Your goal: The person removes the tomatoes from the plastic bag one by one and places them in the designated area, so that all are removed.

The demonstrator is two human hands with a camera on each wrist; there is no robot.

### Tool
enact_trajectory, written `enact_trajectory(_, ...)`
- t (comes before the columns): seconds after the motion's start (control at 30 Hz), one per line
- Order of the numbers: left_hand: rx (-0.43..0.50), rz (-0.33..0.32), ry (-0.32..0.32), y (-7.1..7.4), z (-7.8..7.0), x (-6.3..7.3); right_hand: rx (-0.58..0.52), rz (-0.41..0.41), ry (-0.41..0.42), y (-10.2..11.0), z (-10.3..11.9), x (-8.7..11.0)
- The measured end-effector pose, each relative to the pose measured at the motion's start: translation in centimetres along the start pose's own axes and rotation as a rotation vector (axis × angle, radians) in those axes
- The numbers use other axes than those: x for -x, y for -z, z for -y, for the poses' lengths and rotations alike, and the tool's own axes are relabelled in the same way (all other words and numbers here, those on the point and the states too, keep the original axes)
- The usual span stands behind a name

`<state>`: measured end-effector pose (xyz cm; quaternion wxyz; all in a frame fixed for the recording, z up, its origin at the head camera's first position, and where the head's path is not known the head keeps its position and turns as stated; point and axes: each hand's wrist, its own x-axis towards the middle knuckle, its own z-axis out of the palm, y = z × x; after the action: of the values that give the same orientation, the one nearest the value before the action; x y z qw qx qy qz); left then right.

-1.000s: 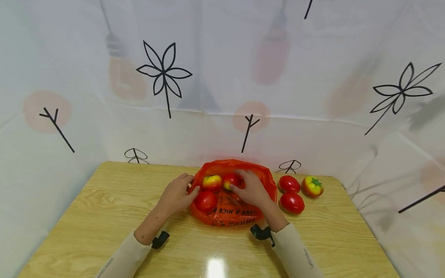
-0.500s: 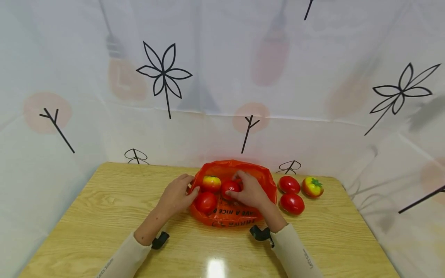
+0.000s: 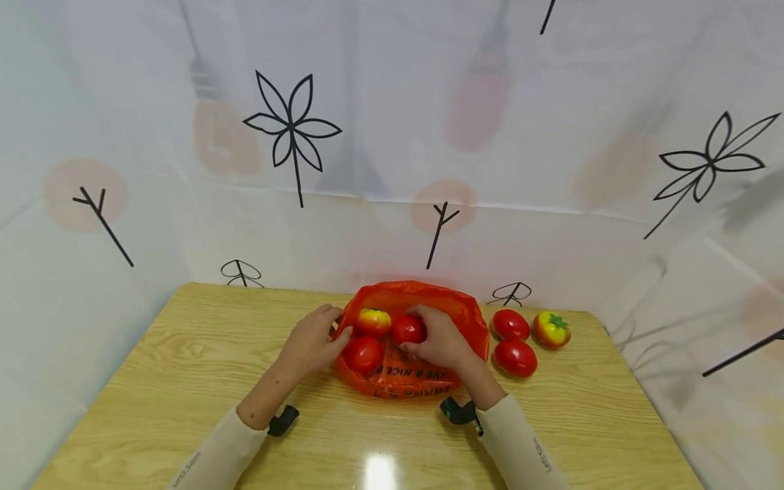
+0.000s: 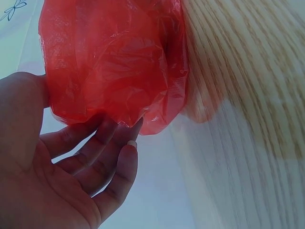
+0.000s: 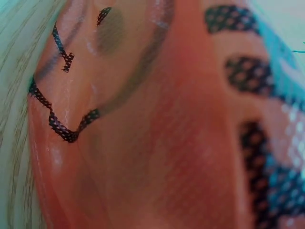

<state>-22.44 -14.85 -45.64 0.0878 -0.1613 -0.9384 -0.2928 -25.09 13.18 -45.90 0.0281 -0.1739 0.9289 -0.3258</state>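
- L fingers (image 3: 327, 314) grip red bag (image 3: 401, 295) by its edge
- R fingers (image 3: 422, 312) hold red fruit (image 3: 407, 329) inside bag
- btwn L & R fingers: yellow-red fruit (image 3: 374, 321) + 2nd red fruit (image 3: 365, 355)
- R of R fingers, bag wall in btwn: 3 loose fruits (image 3: 515, 358) on tabletop (image 3: 196, 381)
- behind fingers: patterned cloth (image 3: 392, 136)

The red fruit (image 3: 408, 330) in the right grip (image 3: 445, 340) has turned, hiding its yellow, slightly nearer the counter's front edge (image 3: 343, 469).
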Motion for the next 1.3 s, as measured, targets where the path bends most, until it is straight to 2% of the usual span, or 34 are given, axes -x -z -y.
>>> enact_trajectory(0.37, 0.003, -0.009, -0.01, 0.0, 0.0, 0.0, 0.02, -0.021, 0.003, 0.8, 0.5, 0.9)
enact_trajectory(0.8, 0.004, -0.016, -0.018, 0.2, 0.0, 0.1, 0.041, -0.068, 0.065, 2.1, 1.3, 2.1)
enact_trajectory(1.1, 0.002, -0.023, -0.034, 0.0, 0.2, 0.0, 0.054, -0.133, 0.107, 2.4, 1.7, 2.9)
enact_trajectory(1.3, 0.004, -0.019, -0.038, 0.0, 0.1, 0.0, 0.062, -0.182, 0.132, 2.8, 1.6, 4.1)
